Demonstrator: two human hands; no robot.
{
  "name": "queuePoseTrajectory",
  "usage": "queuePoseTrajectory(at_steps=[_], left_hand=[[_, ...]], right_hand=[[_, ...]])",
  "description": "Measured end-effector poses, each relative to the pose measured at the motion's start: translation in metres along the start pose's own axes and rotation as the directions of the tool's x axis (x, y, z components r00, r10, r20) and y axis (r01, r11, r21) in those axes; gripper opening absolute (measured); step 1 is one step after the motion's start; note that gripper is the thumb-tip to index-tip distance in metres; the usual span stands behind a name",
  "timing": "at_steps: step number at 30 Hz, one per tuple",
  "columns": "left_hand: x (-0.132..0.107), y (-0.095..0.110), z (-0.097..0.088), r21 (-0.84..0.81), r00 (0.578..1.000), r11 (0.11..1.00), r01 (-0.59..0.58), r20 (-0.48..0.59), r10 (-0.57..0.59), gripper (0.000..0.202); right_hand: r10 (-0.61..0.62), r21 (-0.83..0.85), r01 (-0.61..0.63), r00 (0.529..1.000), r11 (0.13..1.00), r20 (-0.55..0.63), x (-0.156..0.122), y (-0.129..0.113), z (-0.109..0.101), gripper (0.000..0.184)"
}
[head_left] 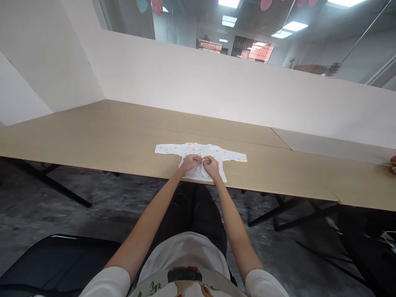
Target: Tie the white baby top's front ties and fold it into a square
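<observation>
A small white long-sleeved baby shirt (196, 149) with a faint print lies spread out on the table (130, 136), sleeves stretched to both sides and lower hem near the front edge. Over its middle, at the front opening, my two hands almost meet. My left hand (192, 160) pinches the cloth with its fingertips closed. Close beside it, my right hand (211, 166) is also closed on the shirt at the opening's other side. Below the hands, the edge of one front panel curves away. Any fastener between the fingertips is too small to make out.
Behind the table rises a white wall (185, 78) with a window (185, 24) above it. A black chair (62, 260) stands at lower left. Black table legs (62, 187) show under the table edge. A red and yellow object (392, 161) sits at the far right.
</observation>
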State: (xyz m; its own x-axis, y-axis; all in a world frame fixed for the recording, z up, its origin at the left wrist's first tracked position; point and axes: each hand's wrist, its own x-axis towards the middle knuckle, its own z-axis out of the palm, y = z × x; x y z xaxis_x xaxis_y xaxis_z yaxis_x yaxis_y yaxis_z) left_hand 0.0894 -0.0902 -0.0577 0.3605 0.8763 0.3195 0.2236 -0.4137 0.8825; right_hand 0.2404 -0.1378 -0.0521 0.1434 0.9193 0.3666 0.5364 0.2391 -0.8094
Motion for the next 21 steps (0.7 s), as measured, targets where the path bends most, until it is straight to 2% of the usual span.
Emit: queuePoseTrajectory(at_steps=[6,9,16,21], left_hand=[[-0.0044,0.0088,-0.0019,0.034,1.0,0.999,-0.003,0.007,0.002,0.039],[-0.0043,0.0085,-0.0017,0.073,1.0,0.997,-0.005,0.001,0.005,0.036],[-0.0039,0.0078,0.0009,0.046,0.999,0.998,-0.045,-0.016,0.045,0.027],[-0.003,0.0054,0.0018,0.03,0.999,0.999,-0.023,-0.039,0.024,0.023]], right_hand=[[-0.019,-0.074,0.021,0.999,0.997,0.035,-0.0013,-0.0027,-0.0019,0.024],[0.006,-0.091,-0.002,0.999,0.996,0.043,-0.0014,-0.0034,-0.0019,0.023],[0.073,-0.028,-0.072,0.997,0.997,0.034,0.0005,-0.0007,-0.0009,0.022],[0.12,0.072,-0.121,0.993,0.99,0.023,0.0022,-0.0023,-0.0016,0.022]])
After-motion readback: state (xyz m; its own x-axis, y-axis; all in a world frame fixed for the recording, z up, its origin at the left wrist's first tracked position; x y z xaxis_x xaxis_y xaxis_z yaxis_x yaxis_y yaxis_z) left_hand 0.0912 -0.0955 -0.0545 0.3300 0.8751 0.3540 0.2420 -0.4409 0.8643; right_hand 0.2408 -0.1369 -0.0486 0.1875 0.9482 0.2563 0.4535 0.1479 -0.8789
